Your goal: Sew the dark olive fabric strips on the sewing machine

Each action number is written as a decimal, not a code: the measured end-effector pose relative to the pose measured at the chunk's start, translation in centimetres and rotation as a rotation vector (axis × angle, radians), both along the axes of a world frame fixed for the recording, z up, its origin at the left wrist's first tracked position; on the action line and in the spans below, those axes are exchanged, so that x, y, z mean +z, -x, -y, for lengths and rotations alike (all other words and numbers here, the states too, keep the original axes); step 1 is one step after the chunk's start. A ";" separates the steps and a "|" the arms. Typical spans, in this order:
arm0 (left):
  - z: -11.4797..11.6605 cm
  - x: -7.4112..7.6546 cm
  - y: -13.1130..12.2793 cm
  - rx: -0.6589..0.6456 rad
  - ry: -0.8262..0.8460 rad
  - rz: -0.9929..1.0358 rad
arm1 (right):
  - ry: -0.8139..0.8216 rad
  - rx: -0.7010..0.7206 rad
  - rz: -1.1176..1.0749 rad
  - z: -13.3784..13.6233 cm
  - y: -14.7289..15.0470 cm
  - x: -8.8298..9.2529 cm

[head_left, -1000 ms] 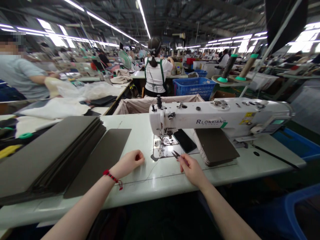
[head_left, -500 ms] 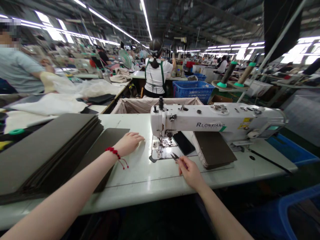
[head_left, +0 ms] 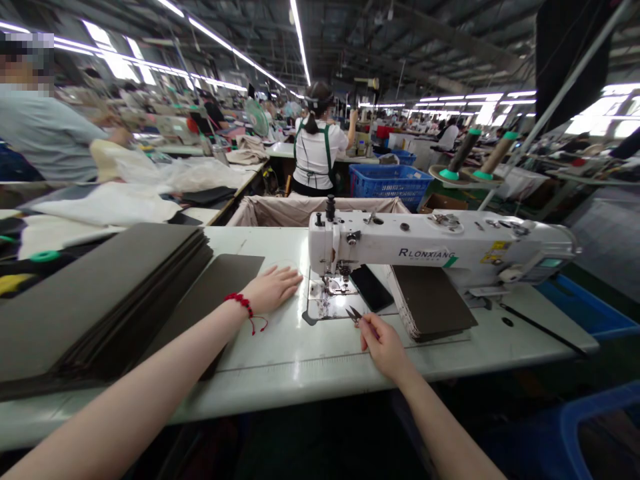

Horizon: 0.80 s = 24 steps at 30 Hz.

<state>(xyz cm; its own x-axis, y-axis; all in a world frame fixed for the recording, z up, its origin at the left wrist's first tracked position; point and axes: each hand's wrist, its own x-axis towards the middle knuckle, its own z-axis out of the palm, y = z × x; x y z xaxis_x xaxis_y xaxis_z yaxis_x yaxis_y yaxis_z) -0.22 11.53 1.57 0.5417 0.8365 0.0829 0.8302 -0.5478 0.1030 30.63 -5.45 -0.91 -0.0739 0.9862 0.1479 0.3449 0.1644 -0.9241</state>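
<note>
My left hand [head_left: 273, 290] lies flat and open on the white sewing table [head_left: 270, 373], just right of a single dark brown sheet [head_left: 223, 283]. A thick stack of dark panels [head_left: 100, 300] lies further left. My right hand [head_left: 384, 345] pinches small thread snips [head_left: 354, 315] by the needle plate [head_left: 325, 303] of a white RLONXIANG sewing machine [head_left: 440, 250]. Their blades point at the plate. A black flat piece [head_left: 371, 288] lies behind the snips, and a stack of brown panels [head_left: 430, 300] sits to its right.
Behind the table stands a fabric-lined bin [head_left: 320, 212], with a blue crate [head_left: 390, 187] beyond it. A co-worker in a green-strapped apron [head_left: 315, 153] stands ahead, and another person [head_left: 45, 133] works at left. Thread cones [head_left: 463, 153] stand upper right; a blue tray [head_left: 585, 307] lies right.
My left hand has opened from a loose fist, settled flat and slid right towards the machine. My right hand still holds the snips. The view has shifted slightly.
</note>
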 end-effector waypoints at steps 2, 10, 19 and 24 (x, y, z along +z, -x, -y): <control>-0.2 -0.1 1.6 0.089 -0.034 -0.019 | -0.005 -0.007 -0.004 0.0 0.0 -0.1; 11.5 -1.8 6.0 0.252 -0.097 -0.084 | -0.024 -0.027 -0.044 0.3 0.0 -0.3; 22.5 -2.2 -1.3 -0.119 -0.097 -0.005 | -0.068 -0.035 0.068 0.1 0.1 -0.1; 19.4 -2.0 -4.4 -0.181 -0.032 0.075 | -0.109 -0.047 0.362 -0.4 1.2 0.4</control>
